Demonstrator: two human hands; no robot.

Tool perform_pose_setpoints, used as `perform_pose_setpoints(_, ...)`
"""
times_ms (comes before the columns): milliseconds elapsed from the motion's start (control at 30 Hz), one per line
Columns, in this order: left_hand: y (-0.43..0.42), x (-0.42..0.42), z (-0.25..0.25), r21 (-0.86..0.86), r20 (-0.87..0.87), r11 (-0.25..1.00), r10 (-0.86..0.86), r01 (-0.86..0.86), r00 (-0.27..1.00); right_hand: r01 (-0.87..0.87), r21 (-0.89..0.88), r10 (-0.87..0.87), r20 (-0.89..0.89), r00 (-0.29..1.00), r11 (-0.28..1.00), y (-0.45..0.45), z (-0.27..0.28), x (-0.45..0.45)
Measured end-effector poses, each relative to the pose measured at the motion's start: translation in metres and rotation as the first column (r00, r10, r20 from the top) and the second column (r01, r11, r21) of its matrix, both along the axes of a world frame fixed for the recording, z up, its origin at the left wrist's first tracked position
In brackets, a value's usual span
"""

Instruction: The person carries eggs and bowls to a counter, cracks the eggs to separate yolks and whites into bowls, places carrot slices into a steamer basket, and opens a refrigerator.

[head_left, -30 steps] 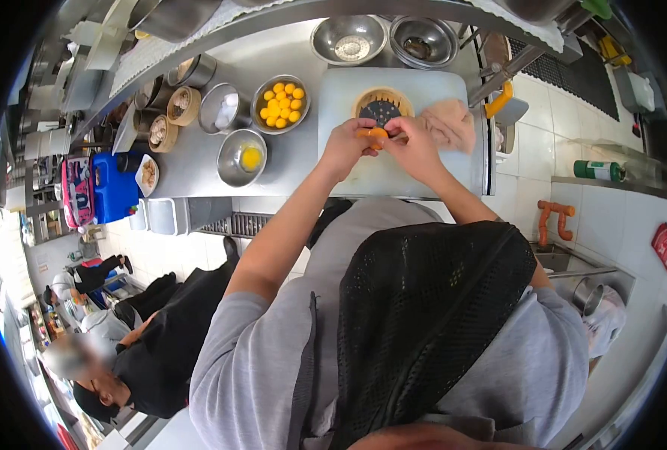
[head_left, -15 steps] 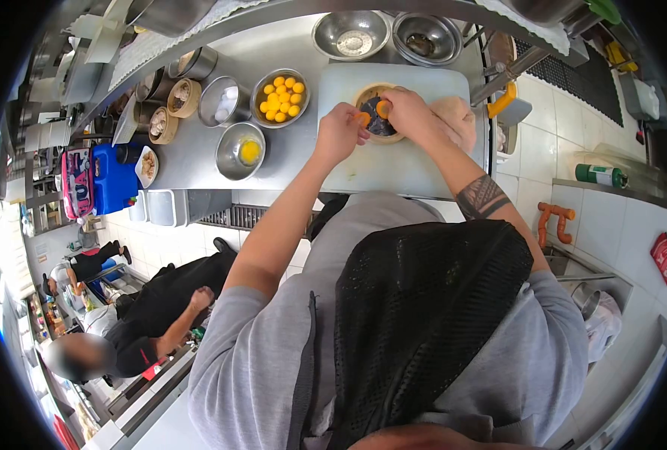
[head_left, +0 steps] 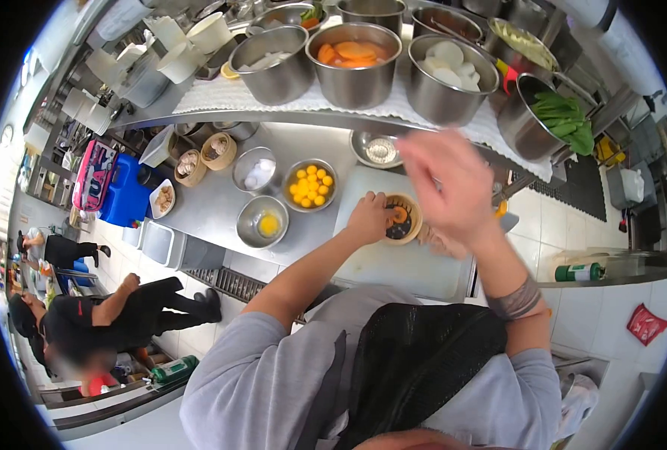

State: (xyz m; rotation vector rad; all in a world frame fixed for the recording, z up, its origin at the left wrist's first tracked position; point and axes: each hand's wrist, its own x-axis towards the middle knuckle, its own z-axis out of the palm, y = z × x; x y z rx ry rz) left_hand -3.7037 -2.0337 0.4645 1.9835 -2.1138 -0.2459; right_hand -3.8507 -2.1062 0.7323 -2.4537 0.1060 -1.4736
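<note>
A small round bamboo steamer (head_left: pixel 416 227) sits on the pale cutting board (head_left: pixel 378 264), with something dark inside and orange carrot slices (head_left: pixel 400 215) on top. My left hand (head_left: pixel 371 217) is at the steamer's left rim, its bent fingertips closed at a carrot slice. My right hand (head_left: pixel 450 180) is raised above the board in front of the shelf, smeared by motion; whether it holds anything does not show. Behind it on the shelf stand a pot of orange slices (head_left: pixel 354 75) and a pot of white slices (head_left: pixel 452 94). A beige cloth (head_left: pixel 444 242) lies right of the steamer, partly hidden.
Left of the board stand a bowl of egg yolks (head_left: pixel 310 185), a bowl with a little yellow egg (head_left: pixel 263 222) and a bowl of white pieces (head_left: pixel 255 170). A pot of green leaves (head_left: pixel 536 118) is at the shelf's right end. Co-workers (head_left: pixel 123 315) stand at left.
The view has tilted up, showing the shelf pots. My right hand has left the steamer and risen toward the shelf. My left hand stays at the steamer, where carrot slices now lie.
</note>
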Motion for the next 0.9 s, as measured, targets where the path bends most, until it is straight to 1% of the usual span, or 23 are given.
perform_pose_setpoints(33,0.002,-0.001,0.002,0.024,-0.036,0.999,0.031,-0.030,0.999,0.014,-0.094,-0.013,0.014,1.000,0.995,-0.010,0.027,0.013)
perform_pose_setpoints(67,0.004,-0.003,0.004,0.051,-0.071,0.997,0.059,-0.056,0.996,0.027,-0.119,-0.031,-0.030,0.999,0.992,-0.021,0.050,0.028)
perform_pose_setpoints(100,0.003,-0.002,-0.005,0.032,-0.059,0.999,0.043,-0.042,0.997,0.044,-0.144,-0.055,-0.072,0.996,0.989,-0.035,0.070,0.045)
perform_pose_setpoints(167,0.006,-0.001,-0.012,-0.017,-0.077,0.999,0.029,-0.031,0.997,0.096,-0.075,-0.117,-0.363,0.924,0.993,-0.059,0.096,0.076)
perform_pose_setpoints(200,0.005,0.001,-0.013,-0.052,-0.098,0.998,0.021,-0.027,0.995,0.126,-0.059,-0.138,-0.532,0.836,0.990,-0.070,0.105,0.093)
perform_pose_setpoints(233,0.004,0.003,-0.013,-0.061,-0.103,0.998,0.015,-0.021,0.995,0.158,-0.047,-0.147,-0.684,0.715,0.986,-0.078,0.113,0.109)
perform_pose_setpoints(300,0.007,0.003,-0.016,-0.063,-0.121,0.998,0.015,-0.023,0.993,0.197,-0.184,-0.258,-0.842,0.474,0.963,-0.083,0.122,0.138)
perform_pose_setpoints(333,0.008,0.004,-0.016,-0.057,-0.133,0.998,0.013,-0.021,0.991,0.197,-0.181,-0.255,-0.849,0.462,0.963,-0.091,0.123,0.145)
perform_pose_setpoints(400,0.008,0.006,-0.015,-0.026,-0.185,0.999,0.038,-0.043,0.982,0.302,-0.061,-0.209,-0.848,0.487,0.951,-0.106,0.120,0.153)
perform_pose_setpoints(467,0.011,0.007,-0.018,-0.035,-0.205,0.998,0.039,-0.047,0.978,0.292,-0.029,-0.212,-0.756,0.619,0.956,-0.087,0.138,0.130)
perform_pose_setpoints(500,0.011,0.008,-0.018,-0.051,-0.212,0.997,0.038,-0.050,0.977,0.284,-0.180,-0.335,-0.561,0.757,0.942,-0.123,0.115,0.136)
perform_pose_setpoints(533,0.011,0.008,-0.018,-0.052,-0.217,0.997,0.039,-0.051,0.975,0.281,-0.183,-0.335,-0.564,0.755,0.942,-0.121,0.118,0.130)
perform_pose_setpoints(600,0.011,0.007,-0.019,-0.065,-0.201,0.997,0.023,-0.037,0.979,0.327,0.107,-0.218,-0.550,0.806,0.939,-0.107,0.130,0.115)
perform_pose_setpoints(633,0.010,0.007,-0.019,-0.066,-0.204,0.997,0.023,-0.038,0.979,0.327,0.105,-0.218,-0.552,0.805,0.939,-0.104,0.129,0.113)
perform_pose_setpoints(700,0.010,0.009,-0.018,-0.070,-0.234,0.997,0.005,-0.022,0.972,0.323,0.208,-0.167,-0.540,0.825,0.923,-0.099,0.127,0.110)
perform_pose_setpoints(733,0.009,0.010,-0.019,-0.068,-0.230,0.998,0.002,-0.018,0.973,0.326,0.211,-0.169,-0.537,0.826,0.922,-0.102,0.124,0.110)
perform_pose_setpoints(800,0.008,0.010,-0.022,-0.057,-0.240,0.998,0.001,-0.015,0.971,0.248,0.179,-0.132,-0.491,0.861,0.952,-0.109,0.115,0.113)
perform_pose_setpoints(833,0.009,0.010,-0.022,-0.051,-0.239,0.999,-0.001,-0.012,0.971,0.251,0.185,-0.132,-0.490,0.861,0.950,-0.107,0.115,0.112)
perform_pose_setpoints(900,0.010,0.009,-0.022,-0.068,-0.255,0.997,0.010,-0.028,0.967,0.212,0.235,-0.064,-0.516,0.854,0.949,-0.102,0.116,0.113)
